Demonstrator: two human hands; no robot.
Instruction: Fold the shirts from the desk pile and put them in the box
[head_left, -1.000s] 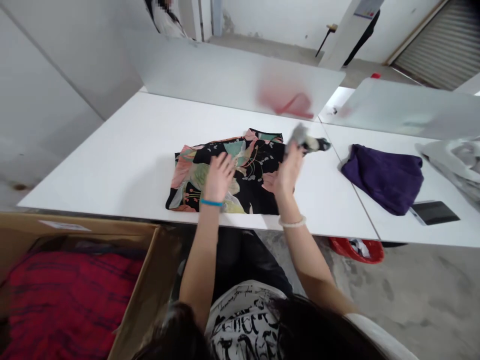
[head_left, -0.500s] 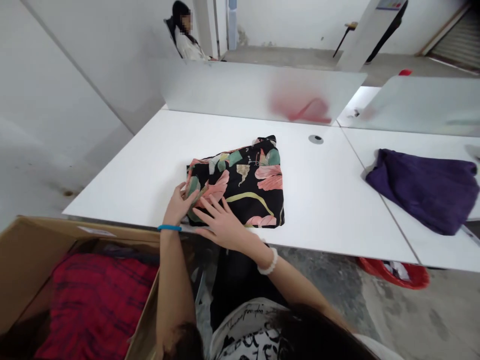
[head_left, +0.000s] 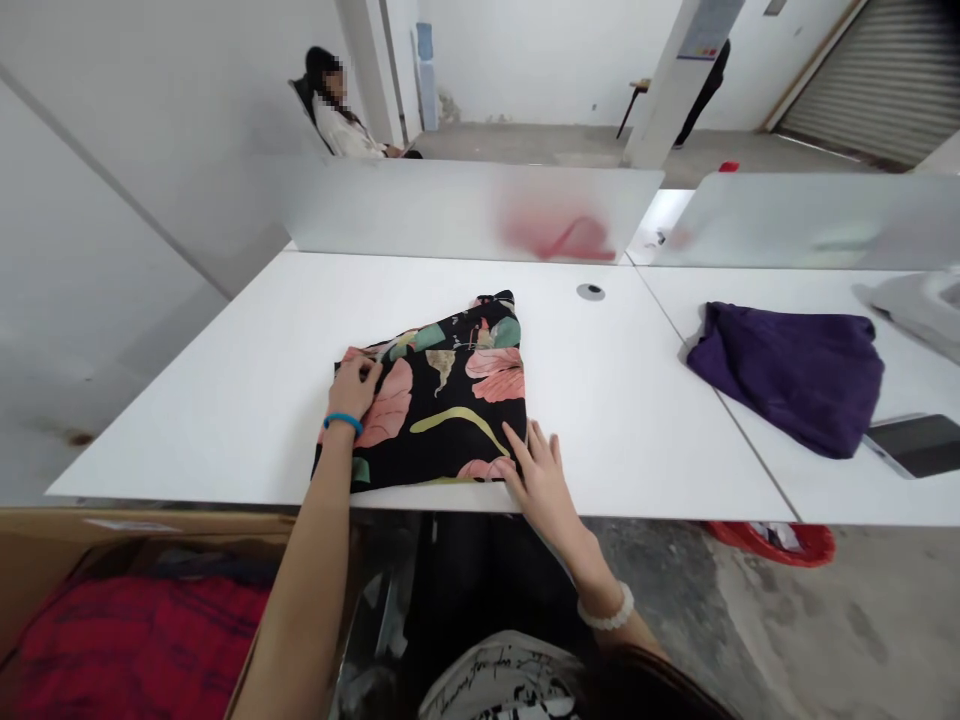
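- Folded garment [head_left: 442, 400] at the tabletop's [head_left: 225, 380] front edge; my left hand [head_left: 354, 385] on its left side, right hand [head_left: 541, 485] at its front right corner.
- Second garment [head_left: 787, 370] on the next table, right.
- Box [head_left: 45, 540] below front left corner.

Black floral garment [head_left: 442, 400], purple cloth [head_left: 787, 370]

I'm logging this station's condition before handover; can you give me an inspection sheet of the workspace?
Surface: white table, with a round cable port set in it.
Job's things: folded floral garment lies flat near the front edge.
Clutter: purple garment, grey cloth and phone on the neighbouring table to the right.
Hands: left hand curled on the garment's left edge, grip unclear; right hand flat, fingertips at its near right corner.
Cables: nothing seen.
Surroundings: frosted divider behind; cardboard box with red cloth lower left; red basket under the neighbouring table; seated person far back.
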